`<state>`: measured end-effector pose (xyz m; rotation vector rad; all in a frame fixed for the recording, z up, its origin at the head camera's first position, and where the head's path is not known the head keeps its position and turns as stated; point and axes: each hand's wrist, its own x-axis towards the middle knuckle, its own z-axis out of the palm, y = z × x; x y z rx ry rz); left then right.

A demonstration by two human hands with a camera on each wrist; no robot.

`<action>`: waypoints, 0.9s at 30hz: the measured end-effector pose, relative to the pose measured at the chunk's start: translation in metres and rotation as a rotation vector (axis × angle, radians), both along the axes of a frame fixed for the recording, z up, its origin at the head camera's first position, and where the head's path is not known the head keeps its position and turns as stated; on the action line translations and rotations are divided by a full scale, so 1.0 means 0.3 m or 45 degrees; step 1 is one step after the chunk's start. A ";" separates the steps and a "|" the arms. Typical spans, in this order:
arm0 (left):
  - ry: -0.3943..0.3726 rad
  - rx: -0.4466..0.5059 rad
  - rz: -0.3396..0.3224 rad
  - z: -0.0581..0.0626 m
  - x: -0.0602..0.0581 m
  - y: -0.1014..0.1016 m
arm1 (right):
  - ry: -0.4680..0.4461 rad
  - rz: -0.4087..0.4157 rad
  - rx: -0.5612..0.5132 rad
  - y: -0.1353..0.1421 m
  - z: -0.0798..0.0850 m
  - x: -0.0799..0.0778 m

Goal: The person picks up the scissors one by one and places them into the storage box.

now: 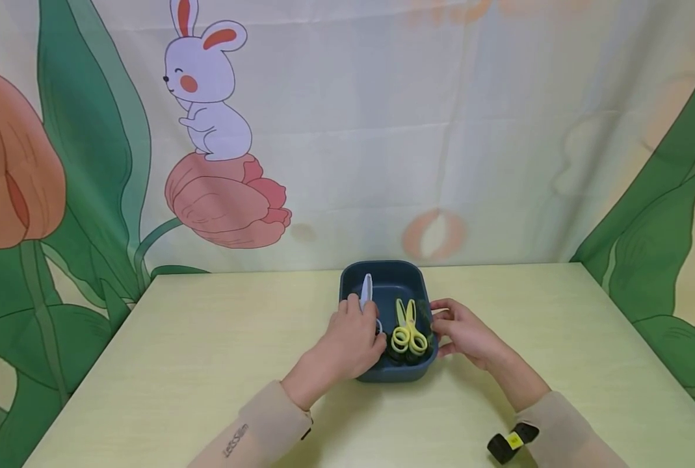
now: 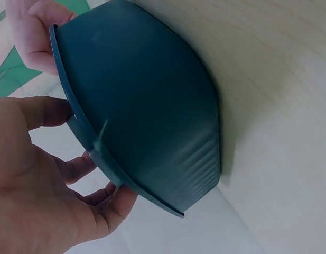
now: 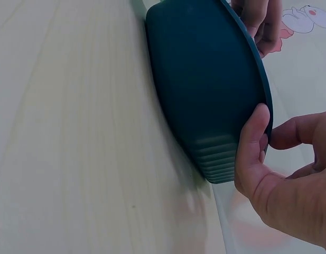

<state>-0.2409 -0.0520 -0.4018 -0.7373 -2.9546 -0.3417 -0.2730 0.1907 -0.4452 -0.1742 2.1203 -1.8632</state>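
A dark blue oblong basket (image 1: 400, 373) stands at the table's far side. Inside, my left hand (image 1: 354, 335) curls over a pair of pale blue scissors (image 1: 367, 288), its thumb and fingers around their handles, which it partly covers. Yellow scissors (image 1: 409, 328) lie at the basket's right, above darker things hard to make out. At the right rim my right hand (image 1: 464, 330) grips the basket. The right wrist view shows its thumb (image 3: 252, 127) pressed against the outer wall. In the left wrist view, the basket's side (image 2: 141, 95) hides the scissors.
The pale wood-grain table (image 1: 207, 364) spreads around the basket. Directly behind it hangs a printed cloth (image 1: 353, 143) with a rabbit and tulips. A black strap with a yellow tag (image 1: 513, 441) sits at my right cuff.
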 end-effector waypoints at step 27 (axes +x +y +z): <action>-0.173 -0.473 0.113 -0.023 -0.013 0.076 | 0.006 0.007 -0.021 0.002 -0.008 0.006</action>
